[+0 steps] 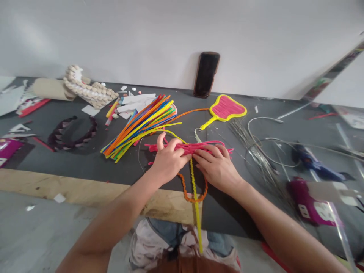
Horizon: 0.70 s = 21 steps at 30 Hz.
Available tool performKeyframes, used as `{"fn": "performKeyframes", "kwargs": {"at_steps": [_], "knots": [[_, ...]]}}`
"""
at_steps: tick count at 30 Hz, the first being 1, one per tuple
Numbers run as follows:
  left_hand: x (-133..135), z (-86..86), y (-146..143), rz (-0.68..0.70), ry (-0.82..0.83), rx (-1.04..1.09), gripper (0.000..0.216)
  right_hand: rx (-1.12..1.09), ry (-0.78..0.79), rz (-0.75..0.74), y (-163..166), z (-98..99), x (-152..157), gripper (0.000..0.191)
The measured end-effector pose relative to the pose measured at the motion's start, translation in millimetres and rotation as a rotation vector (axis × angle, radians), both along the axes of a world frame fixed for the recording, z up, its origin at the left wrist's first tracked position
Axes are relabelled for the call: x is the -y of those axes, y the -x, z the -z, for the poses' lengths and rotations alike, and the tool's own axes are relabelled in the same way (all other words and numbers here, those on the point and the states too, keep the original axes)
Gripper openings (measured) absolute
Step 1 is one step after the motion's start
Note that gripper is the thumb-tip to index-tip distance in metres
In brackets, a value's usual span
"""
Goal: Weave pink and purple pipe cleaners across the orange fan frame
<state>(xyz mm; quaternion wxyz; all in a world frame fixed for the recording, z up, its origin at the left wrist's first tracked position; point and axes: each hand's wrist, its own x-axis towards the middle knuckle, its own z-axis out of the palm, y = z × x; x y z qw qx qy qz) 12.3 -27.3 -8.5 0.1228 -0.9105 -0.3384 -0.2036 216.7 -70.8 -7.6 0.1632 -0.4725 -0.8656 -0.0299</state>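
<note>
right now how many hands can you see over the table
2: the left hand at the left part of the pink bundle, and the right hand at its right part.

The left hand (170,161) and right hand (216,165) hold pink strands (196,147) at the dark table (116,172); a yellow strand (196,216) crosses its near edge, and a phone (207,74) leans against the wall (142,41)

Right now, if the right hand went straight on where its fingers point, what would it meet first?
Most likely the left hand: its fingers lie just ahead of the right hand, at the pink stems both are handling. Depth is unclear, so the two may already touch.
</note>
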Motion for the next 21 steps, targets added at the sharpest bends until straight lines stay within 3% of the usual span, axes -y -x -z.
{"fn": "performKeyframes", "kwargs": {"at_steps": [8,21], "knots": [[-9.9,-3.2,9.9,-0.044,0.033,0.075,0.024,0.003,0.022,-0.012,-0.9,5.2,-2.4,0.029],[-8.3,-8.0,12.7,-0.052,0.054,0.014,0.028,0.010,0.076,0.003,-0.7,4.5,-4.2,0.027]]}}
